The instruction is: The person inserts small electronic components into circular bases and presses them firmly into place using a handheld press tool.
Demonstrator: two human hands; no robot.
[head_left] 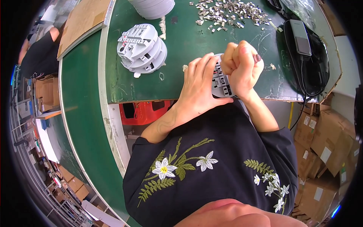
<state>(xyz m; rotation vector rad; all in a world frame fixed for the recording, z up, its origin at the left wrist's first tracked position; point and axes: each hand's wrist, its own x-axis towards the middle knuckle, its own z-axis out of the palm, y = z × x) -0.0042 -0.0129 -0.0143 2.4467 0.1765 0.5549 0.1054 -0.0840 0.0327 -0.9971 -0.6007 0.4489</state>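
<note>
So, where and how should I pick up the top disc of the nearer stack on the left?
Set the grip on the top disc at opposite edges of its rim, probably best from above: no disc covers it, its round edge stands exposed, and raised moulded parts crowd its face.

Honestly can't read a single word, number or sign here. Best find: white labels (326,154) on the brown cardboard boxes (328,132) piled over on the right, but way too small and blurry to make out.
</note>
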